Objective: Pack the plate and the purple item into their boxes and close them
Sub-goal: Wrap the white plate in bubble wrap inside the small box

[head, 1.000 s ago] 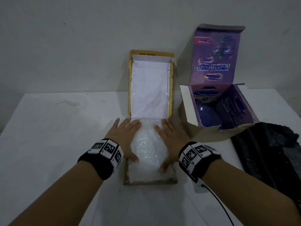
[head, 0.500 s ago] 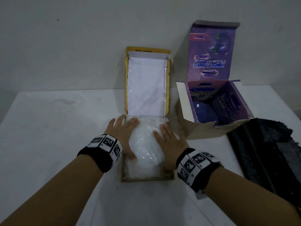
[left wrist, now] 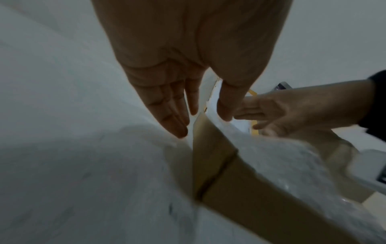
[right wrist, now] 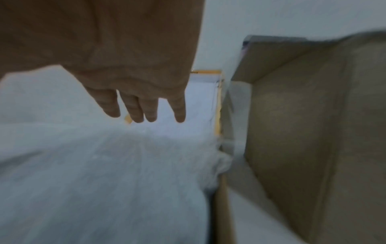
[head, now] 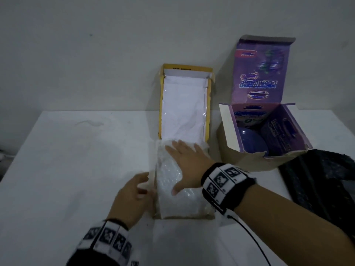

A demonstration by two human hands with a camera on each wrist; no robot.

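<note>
A brown box (head: 183, 215) with a yellow-edged lid (head: 184, 104) standing upright sits at the table's middle. A white bubble-wrapped bundle (head: 169, 173) fills it; no plate shows through the wrap. My right hand (head: 184, 166) lies flat on the bundle (right wrist: 104, 173), fingers straight. My left hand (head: 138, 189) is at the box's left wall (left wrist: 211, 148), with straight fingers outside and the thumb over the wrap (left wrist: 282, 156). To the right stands the purple box (head: 284, 131), lid up, with the round purple item (head: 251, 141) inside.
A black bubble-textured sheet (head: 322, 179) lies at the right edge of the white table (head: 76, 169). The purple box's brown side (right wrist: 292, 132) is close beside the right hand. A grey wall rises behind both boxes. A cable trails from my right wristband.
My left hand has slid off the bundle, back and left to the box's wall. My right hand has moved toward the bundle's middle and far end, still flat.
</note>
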